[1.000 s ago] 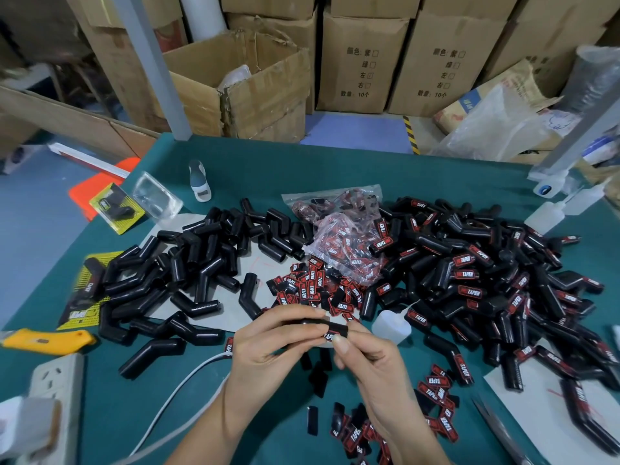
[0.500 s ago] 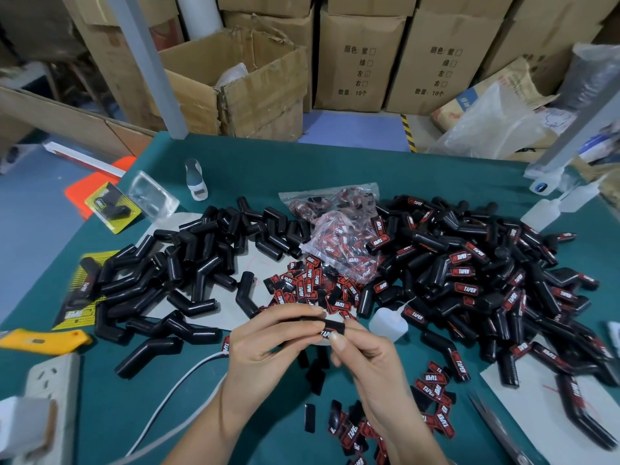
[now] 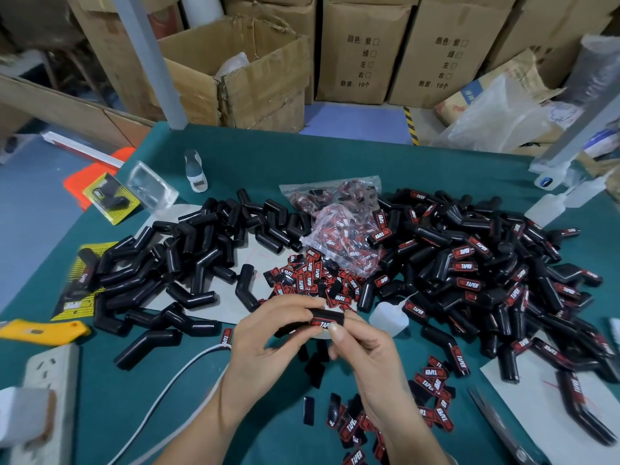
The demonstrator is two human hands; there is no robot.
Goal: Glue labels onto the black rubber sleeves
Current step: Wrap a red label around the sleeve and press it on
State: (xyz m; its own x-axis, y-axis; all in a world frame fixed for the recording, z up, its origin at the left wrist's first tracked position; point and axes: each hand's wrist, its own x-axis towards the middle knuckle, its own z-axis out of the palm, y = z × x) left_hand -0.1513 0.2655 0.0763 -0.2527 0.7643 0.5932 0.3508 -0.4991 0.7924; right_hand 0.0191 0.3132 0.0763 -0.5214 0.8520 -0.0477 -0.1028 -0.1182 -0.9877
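Across the green surface point(image 3: 335, 169) the job reads as partly done, judging by two heaps. The larger heap, on the right, is the labelled sleeves point(image 3: 469, 273): bent black rubber pieces, most showing a red-and-black label, spreading from the middle to the far right edge. The smaller heap, on the left, is the bare sleeves point(image 3: 181, 263), with no labels showing, lying partly on a pale sheet; these seem to be what is left, and there are plainly fewer of them than of the finished ones, so the work looks past halfway. Between the heaps sits a clear bag of labels point(image 3: 339, 229), and just in front of it a scatter of loose labels point(image 3: 312, 280); more lie near the bottom edge, some face down. A small white glue bottle point(image 3: 389, 318) rests just beside the hands. At the centre, the sleeve in hand point(image 3: 302, 325) is held above the surface: the left hand point(image 3: 268, 344) curls its fingers round the sleeve's body, while the right hand point(image 3: 365, 350) pinches the end where a label point(image 3: 323, 323) already sits, thumb on it. I judge this piece to be at the pressing-down stage, nearly ready to join the finished heap.
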